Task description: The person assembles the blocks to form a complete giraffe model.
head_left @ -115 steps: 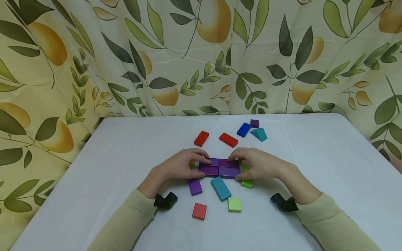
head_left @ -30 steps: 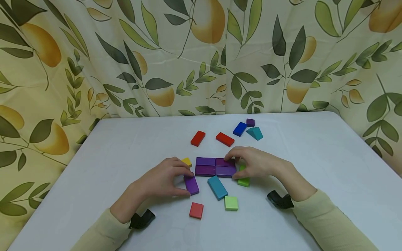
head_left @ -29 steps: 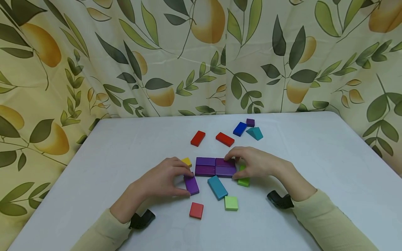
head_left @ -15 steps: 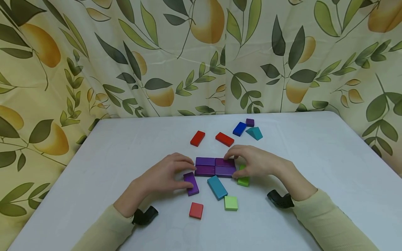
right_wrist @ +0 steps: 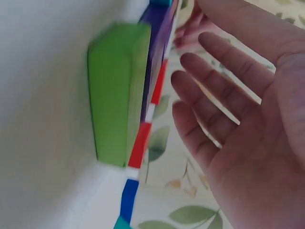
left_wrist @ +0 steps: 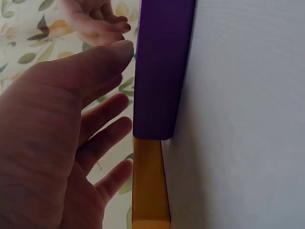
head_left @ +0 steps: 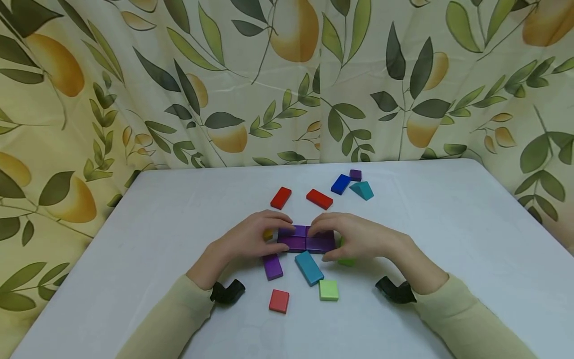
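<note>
A white table [head_left: 471,214] fills the lower frame. At centre, the left hand [head_left: 252,236] and right hand [head_left: 360,236] arch over opposite ends of a purple rectangle [head_left: 302,243], fingers spread wide, gripping nothing; fingertip contact is unclear. Four glossy, flat blocks form it, two by two, closely fitted, violet and plum. Below lies a teal block [head_left: 309,268], then a lime square [head_left: 329,290].

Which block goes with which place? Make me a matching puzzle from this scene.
1. Purple set
2. Wedge
3. Red square
4. Lime square

A. By the near end of the teal bar
B. At the back, beside the blue block
C. Two by two, between left hand and right hand
D. Frontmost, touching no other block

Pairs: 1-C, 2-B, 3-D, 4-A
</note>
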`<state>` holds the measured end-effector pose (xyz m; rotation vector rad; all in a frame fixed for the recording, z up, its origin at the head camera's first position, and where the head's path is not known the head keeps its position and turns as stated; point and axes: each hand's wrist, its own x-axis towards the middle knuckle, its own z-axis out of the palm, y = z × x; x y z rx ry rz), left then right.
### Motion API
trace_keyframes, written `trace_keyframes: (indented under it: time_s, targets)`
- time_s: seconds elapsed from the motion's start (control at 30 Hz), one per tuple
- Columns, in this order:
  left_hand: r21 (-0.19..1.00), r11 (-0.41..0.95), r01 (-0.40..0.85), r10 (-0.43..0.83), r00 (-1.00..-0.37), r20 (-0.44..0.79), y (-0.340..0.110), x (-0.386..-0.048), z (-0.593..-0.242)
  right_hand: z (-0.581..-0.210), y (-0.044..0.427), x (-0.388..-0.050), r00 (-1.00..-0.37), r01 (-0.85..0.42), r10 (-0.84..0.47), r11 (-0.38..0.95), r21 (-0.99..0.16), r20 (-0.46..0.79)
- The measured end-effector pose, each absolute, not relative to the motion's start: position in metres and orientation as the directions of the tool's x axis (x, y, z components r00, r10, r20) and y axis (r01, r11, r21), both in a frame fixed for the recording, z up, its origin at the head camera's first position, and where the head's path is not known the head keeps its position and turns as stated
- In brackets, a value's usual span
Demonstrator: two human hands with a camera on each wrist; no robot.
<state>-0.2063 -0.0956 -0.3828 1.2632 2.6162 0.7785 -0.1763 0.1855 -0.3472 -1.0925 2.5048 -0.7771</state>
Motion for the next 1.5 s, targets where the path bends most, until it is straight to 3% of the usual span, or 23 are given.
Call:
trace_keyframes:
  time_s: [0.27,0.53,1.5]
  targets:
    - [0.520,0.483,0.705,0.792,-0.605,0.084,-0.093,-0.210,-0.384,-0.352,0.163,-0.162,-0.580,-0.615,-0.808,0.518,-0.594,-0.104]
    - [0.524,0.466,0.713,0.799,-0.594,0.098,-0.090,-0.211,-0.386,-0.354,0.160,-0.155,-0.617,-0.613,-0.773,0.591,-0.524,-0.150]
    - [0.513,0.502,0.696,0.785,-0.616,0.068,-0.088,-0.210,-0.386,-0.356,0.197,-0.135,-0.686,-0.622,-0.724,0.637,-0.455,-0.076]
